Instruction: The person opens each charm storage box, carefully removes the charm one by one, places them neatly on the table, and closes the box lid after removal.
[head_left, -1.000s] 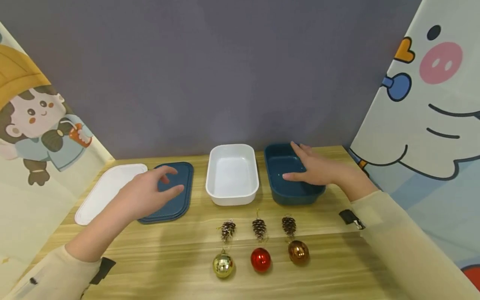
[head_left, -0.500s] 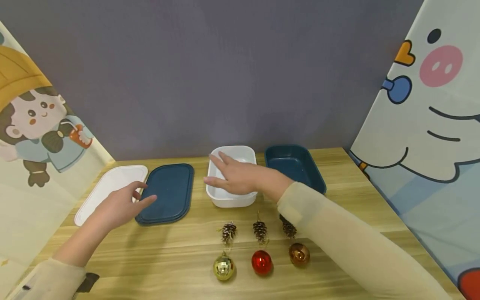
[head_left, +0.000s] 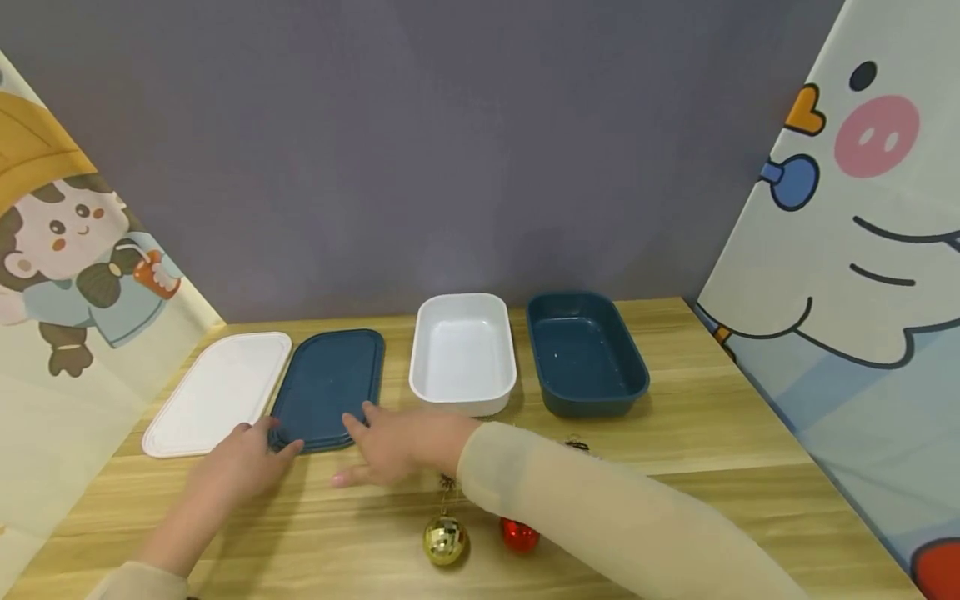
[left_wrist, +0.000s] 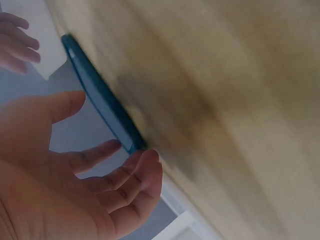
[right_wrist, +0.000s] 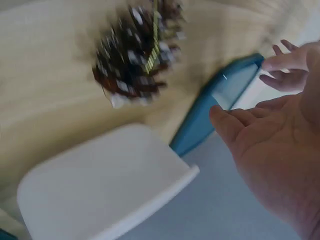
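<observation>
A dark blue lid [head_left: 330,379] lies flat on the wooden table, between a white lid [head_left: 217,396] and a white box [head_left: 462,350]. My left hand [head_left: 243,462] is at its near left corner, thumb apart from the fingers. In the left wrist view those fingertips are close against the lid's corner [left_wrist: 132,142]; whether they touch it I cannot tell. Over the lid's near right side hovers my right hand [head_left: 393,446], fingers spread and holding nothing. The right wrist view has the right hand [right_wrist: 280,155] apart from the lid [right_wrist: 215,105].
A dark blue box [head_left: 587,358] stands right of the white one. In front, partly hidden by the right sleeve, are a gold bauble [head_left: 445,540], a red bauble [head_left: 519,535] and pine cones [right_wrist: 135,55]. A grey wall [head_left: 480,150] rises behind the table.
My right hand has swept left from the dark blue box, across the white one, to the blue lid. My left hand has moved back and down to the lid's near left corner.
</observation>
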